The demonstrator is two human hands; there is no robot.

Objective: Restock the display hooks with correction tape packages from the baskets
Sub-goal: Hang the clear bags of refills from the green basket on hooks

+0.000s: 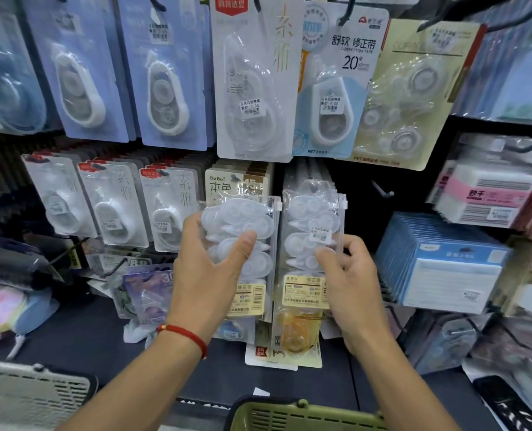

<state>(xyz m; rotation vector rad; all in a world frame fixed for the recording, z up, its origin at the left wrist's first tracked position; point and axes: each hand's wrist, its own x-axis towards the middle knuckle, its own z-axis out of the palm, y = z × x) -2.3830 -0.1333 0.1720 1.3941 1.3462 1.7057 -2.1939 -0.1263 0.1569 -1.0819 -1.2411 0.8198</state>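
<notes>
I have 2 clear zip-bag packs of correction tape up in front of the display, 1 in each hand. My left hand (215, 269) grips the left pack (243, 241), thumb curled across its front over the white dispensers and fingers wrapped behind, so that pack is free of the rack and its top sits against the BoBo card (227, 185) behind it. My right hand (348, 281) pinches the right pack (313, 237) at its lower right edge, thumb on the front just below the price sticker; whether that pack already hangs on a hook I cannot tell, since its top hole is lost in glare against the row of like packs behind. The bare hook (383, 191) just right of that row, pointing out from the dark panel, looks to me the likeliest place for more stock. To do this step well, I judge I should steady the right pack first, then raise the left one until its hang hole is level with a hook tip, keep the bag flat and facing out, and slide it straight back rather than at a slant, because the soft plastic buckles easily. The green basket (305, 415) waits near me at the bottom edge, with a grey basket (31, 396) at the near left.
</notes>
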